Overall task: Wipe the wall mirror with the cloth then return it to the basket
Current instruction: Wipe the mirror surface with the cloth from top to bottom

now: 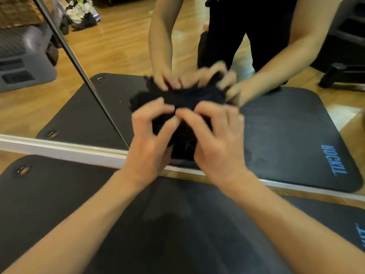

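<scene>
While both hands bunch it up, the dark cloth (183, 133) sits squarely between them, right in front of the wall mirror (110, 56) and low down near its bottom frame (63, 150). The left hand (150, 139) pinches the cloth's left side with curled fingers, and the right hand (215, 139) grips the right side, fingertips almost meeting over the top. Neither hand is nearer; the wad has no clear long axis that I can make out, being crumpled and blurred. The glass lies just beyond the cloth, on the far side, so the coming wipe looks to be a short push forward. A dark exercise mat (98, 204) lies on the floor under the arms. No basket can be picked out with certainty.
</scene>
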`<state>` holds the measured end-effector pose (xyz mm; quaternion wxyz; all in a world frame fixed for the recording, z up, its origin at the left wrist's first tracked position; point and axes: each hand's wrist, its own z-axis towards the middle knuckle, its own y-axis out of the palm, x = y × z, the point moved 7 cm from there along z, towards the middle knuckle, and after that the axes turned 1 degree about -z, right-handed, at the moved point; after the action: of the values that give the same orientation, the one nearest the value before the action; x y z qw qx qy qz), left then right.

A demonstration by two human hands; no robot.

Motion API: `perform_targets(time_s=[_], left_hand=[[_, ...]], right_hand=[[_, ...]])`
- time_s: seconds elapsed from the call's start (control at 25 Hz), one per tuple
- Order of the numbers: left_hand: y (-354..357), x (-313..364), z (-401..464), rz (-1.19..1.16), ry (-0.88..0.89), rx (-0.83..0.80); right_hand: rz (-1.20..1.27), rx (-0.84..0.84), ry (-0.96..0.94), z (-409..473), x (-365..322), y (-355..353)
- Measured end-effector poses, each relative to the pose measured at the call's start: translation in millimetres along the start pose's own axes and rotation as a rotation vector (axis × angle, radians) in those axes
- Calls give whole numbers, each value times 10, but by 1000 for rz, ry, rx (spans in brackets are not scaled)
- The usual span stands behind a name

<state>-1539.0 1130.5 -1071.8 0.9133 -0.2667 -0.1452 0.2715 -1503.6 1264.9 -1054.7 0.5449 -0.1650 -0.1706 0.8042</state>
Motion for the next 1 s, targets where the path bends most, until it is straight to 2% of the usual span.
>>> perform_targets(time_s=[0.08,0.16,0.32,0.48,0.64,0.72,0.84,1.0], left_hand=[[-26,163,372,27,90,64],[96,211,472,86,74,144],[530,277,98,92,34,193],[1057,297,-559,78,48,-4],[1529,365,-1195,100,150,-230],[1617,447,-1289,73,110,-244],[1586,554,-1185,-14,-71,-264],[1304,764,-647,-121,-82,-206]], right_hand=[[-45,70,-21,252,140,-272],[-103,87,-63,253,214,-323],[-163,32,-123,-254,336,-111],[-157,-174,-119,-1115,541,179],[-232,-333,-130,-1945,760,417],[-229,-362,-99,-2036,831,413],[-179,-378,2,-1841,839,355],[-103,-374,18,-1302,929,-26]])
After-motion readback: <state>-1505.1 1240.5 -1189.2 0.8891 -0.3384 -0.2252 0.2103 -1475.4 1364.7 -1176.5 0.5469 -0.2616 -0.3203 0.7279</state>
